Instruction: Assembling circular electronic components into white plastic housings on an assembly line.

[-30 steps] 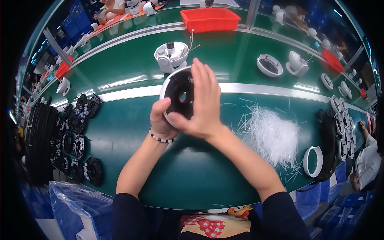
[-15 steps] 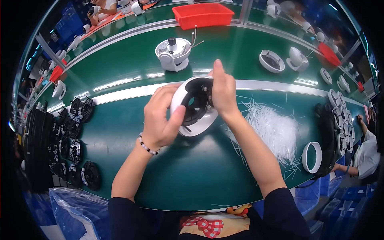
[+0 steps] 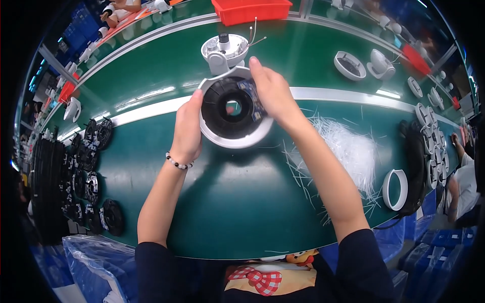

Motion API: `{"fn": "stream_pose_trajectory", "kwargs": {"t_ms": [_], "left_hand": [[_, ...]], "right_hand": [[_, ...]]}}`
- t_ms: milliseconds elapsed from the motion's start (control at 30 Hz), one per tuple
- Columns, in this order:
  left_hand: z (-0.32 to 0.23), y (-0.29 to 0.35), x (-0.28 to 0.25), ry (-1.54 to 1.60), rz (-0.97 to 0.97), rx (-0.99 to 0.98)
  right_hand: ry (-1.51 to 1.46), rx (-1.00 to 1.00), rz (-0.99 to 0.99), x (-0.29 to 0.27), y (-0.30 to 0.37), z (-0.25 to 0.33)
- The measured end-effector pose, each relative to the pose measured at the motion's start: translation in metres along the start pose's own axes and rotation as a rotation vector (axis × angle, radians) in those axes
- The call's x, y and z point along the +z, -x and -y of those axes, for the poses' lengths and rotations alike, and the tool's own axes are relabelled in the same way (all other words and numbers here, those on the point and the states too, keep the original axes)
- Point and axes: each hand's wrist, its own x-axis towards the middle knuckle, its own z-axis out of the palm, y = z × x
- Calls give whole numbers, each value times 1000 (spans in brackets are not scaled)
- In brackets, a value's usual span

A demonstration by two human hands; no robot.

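Between my two hands is a round white camera housing (image 3: 226, 142) with a black ring-shaped insert (image 3: 218, 112) inside it, a hole through its centre. A small circuit board (image 3: 251, 96) shows along the insert's right side. My left hand (image 3: 189, 126) grips the housing's left rim, a beaded bracelet on the wrist. On the right rim is my right hand (image 3: 273, 92), its thumb pointing up and its other fingers mostly behind the shell. Just beyond the housing stands a white camera body (image 3: 221, 60) with a black lens and thin cables, its lower part partly hidden.
White plastic strips (image 3: 348, 156) lie heaped on the green table (image 3: 227, 212). A white ring (image 3: 394, 190) stands at right, near stacked white rings. Black round parts (image 3: 112, 217) line the left side. A red bin (image 3: 252, 11) and white shells (image 3: 349, 65) sit on the far belt.
Both hands have raised the housing slightly away from me and to the left. It has turned so its open face with the black insert now shows more fully.
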Motion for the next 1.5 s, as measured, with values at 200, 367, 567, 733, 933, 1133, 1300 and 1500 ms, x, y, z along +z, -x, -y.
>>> {"fn": "stream_pose_trajectory", "kwargs": {"t_ms": [200, 367, 567, 733, 933, 1133, 1300, 1500], "left_hand": [[-1, 19, 12, -197, -75, 276], [19, -7, 7, -6, -75, 48], [34, -87, -78, 158, -204, -88], [46, -161, -198, 113, -397, -212], [53, -178, -136, -229, -513, -226], [-9, -136, -196, -1261, -512, 48], [-100, -46, -267, -1584, -59, -85], [-119, 89, -297, -1820, 324, -819]], "right_hand": [[-149, -40, -115, 9, 19, -9], [-75, -36, -92, -9, 15, -17], [522, -229, 132, -113, 62, 12], [1061, -69, -35, -237, 144, 24], [1319, 392, -41, -276, 235, -18], [1342, 88, -193, -228, 210, -12], [996, -264, -77, -161, 176, 48], [648, -755, 698, -53, 143, 69]]}}
